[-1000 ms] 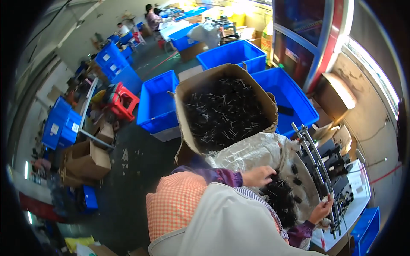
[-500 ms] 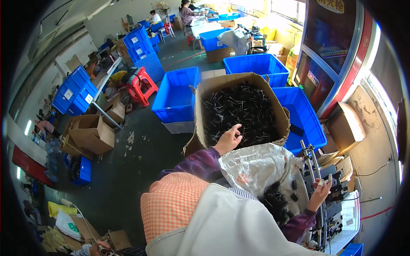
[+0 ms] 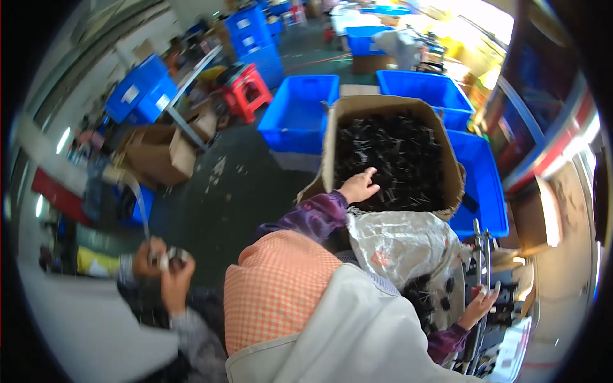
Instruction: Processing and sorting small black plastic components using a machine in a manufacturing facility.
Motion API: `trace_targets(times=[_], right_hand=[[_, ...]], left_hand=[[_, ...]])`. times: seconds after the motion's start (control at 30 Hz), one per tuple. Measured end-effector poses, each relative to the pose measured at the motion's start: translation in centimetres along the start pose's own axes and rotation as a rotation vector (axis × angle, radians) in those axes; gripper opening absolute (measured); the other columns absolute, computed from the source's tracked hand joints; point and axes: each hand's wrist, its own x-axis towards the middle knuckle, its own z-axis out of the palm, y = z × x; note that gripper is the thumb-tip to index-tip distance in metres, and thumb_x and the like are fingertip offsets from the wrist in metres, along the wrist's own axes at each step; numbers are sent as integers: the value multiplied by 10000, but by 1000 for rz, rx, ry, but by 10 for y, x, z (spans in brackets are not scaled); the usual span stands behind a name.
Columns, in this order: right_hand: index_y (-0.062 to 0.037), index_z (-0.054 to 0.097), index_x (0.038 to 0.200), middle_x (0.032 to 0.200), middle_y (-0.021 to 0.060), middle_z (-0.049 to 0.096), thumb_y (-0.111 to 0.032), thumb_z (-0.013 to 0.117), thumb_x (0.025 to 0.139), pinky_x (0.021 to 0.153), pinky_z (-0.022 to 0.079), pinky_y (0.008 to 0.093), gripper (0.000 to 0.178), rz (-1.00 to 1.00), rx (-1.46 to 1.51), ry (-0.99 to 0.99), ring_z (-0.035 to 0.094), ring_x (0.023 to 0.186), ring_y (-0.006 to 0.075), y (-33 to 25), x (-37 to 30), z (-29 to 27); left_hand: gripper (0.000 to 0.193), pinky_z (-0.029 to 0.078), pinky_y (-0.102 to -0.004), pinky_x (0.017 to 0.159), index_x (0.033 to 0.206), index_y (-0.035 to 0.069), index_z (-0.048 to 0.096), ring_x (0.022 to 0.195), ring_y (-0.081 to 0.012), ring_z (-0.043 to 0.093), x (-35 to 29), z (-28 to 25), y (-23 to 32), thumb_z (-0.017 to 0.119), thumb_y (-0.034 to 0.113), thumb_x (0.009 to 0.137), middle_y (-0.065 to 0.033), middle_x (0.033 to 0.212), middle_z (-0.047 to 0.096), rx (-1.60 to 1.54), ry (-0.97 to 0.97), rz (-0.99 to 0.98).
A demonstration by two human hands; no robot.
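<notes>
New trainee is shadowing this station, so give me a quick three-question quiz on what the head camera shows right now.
1. True or false: the left hand reaches into the cardboard box of small black parts.
2. What does the right hand touch? A) a red stool B) the metal rail of the machine C) a blue bin
3. What lies between the box and the machine?

Key: 1 true. 2 B. 3 A white woven sack holding more black parts.

Open brown cardboard box (image 3: pixel 454 167) of black parts at one o'clock; crumpled white woven sack (image 3: pixel 396 246) below it; brown cartons (image 3: pixel 156 153) at ten o'clock.
</notes>
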Motion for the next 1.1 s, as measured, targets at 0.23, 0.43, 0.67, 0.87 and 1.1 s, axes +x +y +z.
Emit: trace_targets(times=[0.23, 0.43, 0.67, 0.87, 1.1], right_hand=[[-50, 256, 1394, 712, 29, 514, -44, 387, 868, 556, 426, 222, 542, 150, 223, 217, 468, 574, 97, -21, 35, -27], [-47, 426, 1179, 806, 13, 527, -30, 431, 858, 617, 459, 242, 321, 254, 529, 262, 480, 628, 94, 21, 51, -50], [-71, 476, 1047, 836, 9, 552, -50, 453, 886, 631, 464, 248, 164, 376, 709, 167, 496, 630, 100, 26, 61, -52], [-81, 481, 1114, 796, -3, 536, -44, 504, 854, 583, 447, 211, 263, 407, 544, -8, 482, 621, 75, 25, 12, -6], [-101, 481, 1177, 849, -9, 595, -57, 523, 850, 575, 469, 196, 332, 480, 428, -308, 532, 632, 59, 16, -22, 32]], left_hand=[[521, 353, -439, 934, 1131, 44, 527, 966, -305, 556, -67, 14, -61, 525, 472, 833, -158, 1009, 616, 450, -39, -46], [454, 288, -494, 952, 860, 128, 672, 853, -273, 600, -71, 26, -64, 394, 482, 909, -74, 825, 662, 469, -4, -41], [534, 328, -426, 818, 734, 143, 693, 705, -256, 621, -67, 25, -66, 358, 522, 905, -72, 670, 651, 408, -37, 18], [645, 285, -416, 869, 694, 159, 708, 738, -238, 590, -64, 20, -50, 306, 629, 873, -84, 648, 635, 442, -167, 13], [645, 291, -408, 861, 690, 129, 711, 734, -243, 595, -66, 18, -52, 350, 640, 851, -78, 643, 637, 467, -140, -7]])
